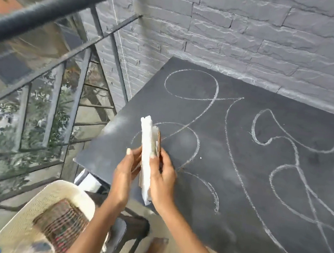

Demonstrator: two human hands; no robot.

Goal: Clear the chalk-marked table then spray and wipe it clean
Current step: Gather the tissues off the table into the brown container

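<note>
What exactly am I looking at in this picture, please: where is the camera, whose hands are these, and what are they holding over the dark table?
There is no machine here. This single picture comes from a camera worn on a person's head, looking down at their own two bare hands. The left hand and right hand together hold a flat white bundle on edge, with a thin brown piece against its right side. I cannot tell exactly what it is. Beneath it is a dark table covered in looping chalk lines. A grey brick wall stands behind, a railing runs along the left, and a cream chair sits at the lower left.
</note>
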